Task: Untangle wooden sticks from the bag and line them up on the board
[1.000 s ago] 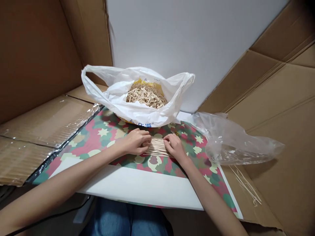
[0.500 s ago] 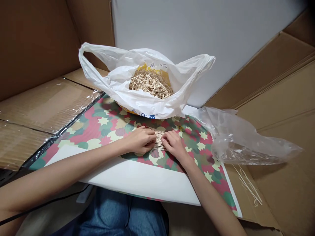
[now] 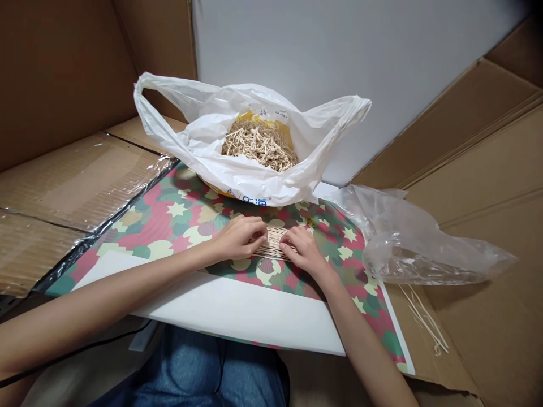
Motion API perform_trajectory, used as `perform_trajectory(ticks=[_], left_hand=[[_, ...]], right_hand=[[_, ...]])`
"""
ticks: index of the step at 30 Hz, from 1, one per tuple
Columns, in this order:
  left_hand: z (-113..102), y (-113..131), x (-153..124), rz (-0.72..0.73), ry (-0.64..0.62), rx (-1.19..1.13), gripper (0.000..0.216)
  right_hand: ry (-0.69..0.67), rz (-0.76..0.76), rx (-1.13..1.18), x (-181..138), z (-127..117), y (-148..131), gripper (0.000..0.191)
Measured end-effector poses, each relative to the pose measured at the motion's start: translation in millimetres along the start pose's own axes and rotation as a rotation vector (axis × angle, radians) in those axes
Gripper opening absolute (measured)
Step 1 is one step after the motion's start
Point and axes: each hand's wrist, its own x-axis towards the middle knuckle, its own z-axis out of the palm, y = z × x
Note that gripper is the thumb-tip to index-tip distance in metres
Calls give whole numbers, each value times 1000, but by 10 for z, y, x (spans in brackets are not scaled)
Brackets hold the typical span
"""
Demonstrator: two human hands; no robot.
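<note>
A flat row of thin pale strands (image 3: 274, 243) lies side by side across the camouflage-patterned sheet (image 3: 292, 280). At its left end is my left hand (image 3: 244, 237), fingers curled and thumb drawn close to them, closed on the strands' ends. My right hand (image 3: 301, 247) covers the other end, its fingers bent and the thumb tucked near them, closed on the strands. Between both hands the middle of the row shows. What lies under the fingers is hidden.
Behind my hands stands an open white plastic bag (image 3: 203, 150) filled with short pale pieces (image 3: 261, 144). A clear plastic bag (image 3: 407, 237) lies at the right. Several loose strands (image 3: 424, 319) rest on cardboard there. Cardboard walls (image 3: 63, 73) flank the table; a white strip (image 3: 237, 311) runs along its front.
My left hand has lifted slightly and its fingers have shifted at the strands' left end, so a little more of the row shows. My right hand stays nearly in place.
</note>
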Motion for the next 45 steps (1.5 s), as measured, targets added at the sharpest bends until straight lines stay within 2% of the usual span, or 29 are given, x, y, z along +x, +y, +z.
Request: perform_trajectory(ticks=[6,10,13,15,17,19,22,24,28,32,35,40,45], left_hand=[[6,-24,13,-296,22,-568,25],[-6,-33,34,-357,22,-856,25],[-44,-21,51,-384,-108,-1051,34],[-60,1,54,-417,-257,-1206,45],[-65,33,48,-440,-400,-1298,43],[-63,67,38,-447,-456,-1322,27],[-53,94,24,-453,-404,-1374,13],[-43,88,18,-448,-374,-1409,13],[-22,69,11,-405,-394,-1360,12],[-13,89,10,-314,-284,-1310,25],[-13,105,15,-276,-259,-1273,28],[16,93,17,-280,-231,-1279,20],[54,78,7,-305,-195,-1309,20]], right_hand=[[39,-9,115,-37,-120,11,14],[112,-26,169,-37,-154,-47,14],[150,-63,171,-38,-145,-119,14],[157,-105,154,-43,-127,-170,15],[153,-150,128,-49,-105,-210,15],[140,-180,111,-54,-90,-233,16],[138,-159,115,-54,-86,-230,16],[153,-127,125,-51,-91,-216,15],[172,-109,130,-55,-76,-206,15],[172,-111,143,-59,-27,-228,14],[162,-101,167,-55,-1,-251,14],[150,-86,222,-52,20,-297,14],[127,16,393,-57,58,-326,10]])
